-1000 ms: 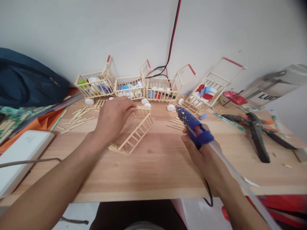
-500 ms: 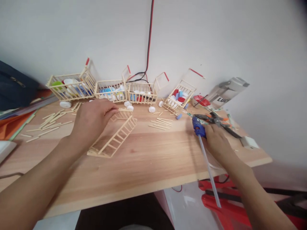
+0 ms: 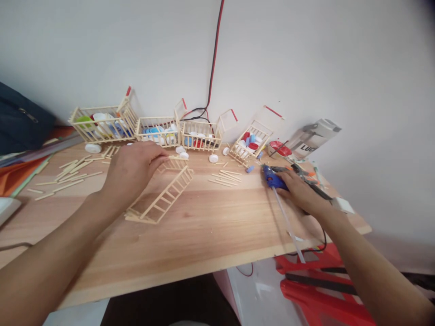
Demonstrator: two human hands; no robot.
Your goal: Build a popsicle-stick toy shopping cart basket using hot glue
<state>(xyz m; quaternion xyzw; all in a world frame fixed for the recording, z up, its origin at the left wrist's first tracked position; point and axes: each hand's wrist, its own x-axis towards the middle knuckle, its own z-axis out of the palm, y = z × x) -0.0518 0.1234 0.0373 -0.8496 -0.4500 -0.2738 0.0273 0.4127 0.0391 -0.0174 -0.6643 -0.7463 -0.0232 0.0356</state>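
Note:
My left hand (image 3: pixel 134 165) pinches the upper edge of a small basket frame (image 3: pixel 163 201) built from thin wooden sticks. The frame rests tilted on the wooden table, and my fingers hide part of its far side. On the right, my right hand (image 3: pixel 301 188) is closed around a blue hot glue gun (image 3: pixel 270 176). A long clear glue stick (image 3: pixel 285 215) sticks out of the gun's back end toward the table's front edge. The gun lies low at the tabletop beside pliers (image 3: pixel 307 174) with dark handles.
Several miniature stick carts (image 3: pixel 200 146) with red handles, full of bottle caps, line the wall. Loose sticks (image 3: pixel 70 174) lie at left, and more sticks (image 3: pixel 226 177) near the middle. A carton (image 3: pixel 314 138), a red-topped cup (image 3: pixel 279 149) and a white block (image 3: pixel 342 205) are at right.
My right hand has lowered the glue gun toward the table and shifted slightly left in view, so the gun lies flatter. The left hand and basket frame are nearly unmoved.

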